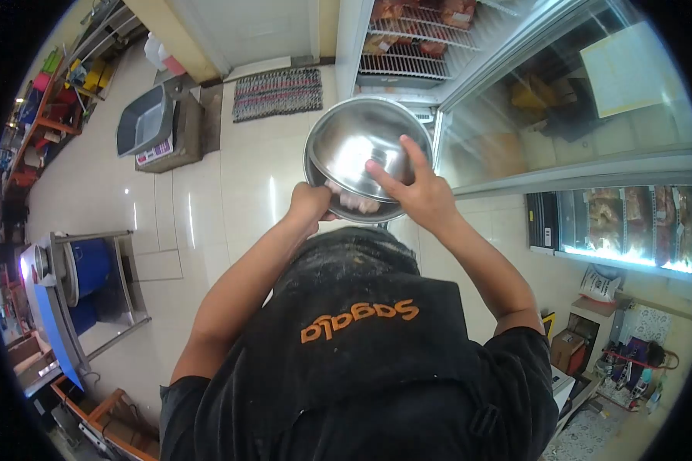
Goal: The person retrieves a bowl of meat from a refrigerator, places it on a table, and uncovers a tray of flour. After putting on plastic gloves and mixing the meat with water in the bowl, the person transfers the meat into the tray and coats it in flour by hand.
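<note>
Two steel bowls are held out in front of my apron (361, 307). My left hand (311, 206) is closed on the near left rim of the larger bowl (390, 213). A smaller metal bowl (342, 150) sits tilted inside it, covering most of its opening. My right hand (429, 198) grips the near right side of the smaller bowl, with thumb and a finger spread across its shiny surface. Pale pink chunks (354, 201), which look like raw meat, show in the gap between the bowls. The rest of the contents is hidden.
Ahead stands an open fridge with packed meat on wire shelves (415, 58); its glass door (546, 115) swings out to the right. A grey tub (144, 119) rests at the left, near a woven mat (277, 94). A metal rack (119, 307) stands nearer left.
</note>
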